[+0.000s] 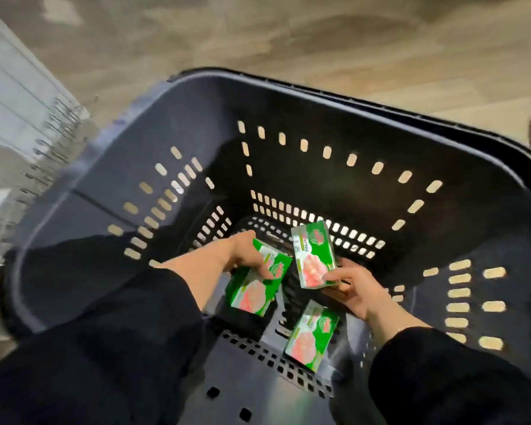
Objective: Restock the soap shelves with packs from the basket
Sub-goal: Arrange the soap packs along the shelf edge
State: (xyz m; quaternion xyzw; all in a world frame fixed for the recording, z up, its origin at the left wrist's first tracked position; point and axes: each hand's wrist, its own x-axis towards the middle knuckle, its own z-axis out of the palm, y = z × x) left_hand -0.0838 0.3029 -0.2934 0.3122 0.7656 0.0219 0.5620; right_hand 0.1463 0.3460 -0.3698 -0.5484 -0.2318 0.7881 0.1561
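Note:
Both my hands reach deep into a dark plastic basket (pixel 288 96) with slotted walls. My left hand (pixel 242 256) grips a green and pink soap pack (pixel 258 286) from above, fingers curled over its upper end. My right hand (pixel 350 286) holds a second soap pack (pixel 313 256) by its lower right corner, tilted up on end. A third soap pack (pixel 311 335) lies loose on the basket floor below the other two, touched by neither hand.
The basket stands on a wood-pattern floor (pixel 319 35). A blurred pale shelf unit (pixel 16 118) with price rails runs along the left edge. Black sleeves cover both forearms.

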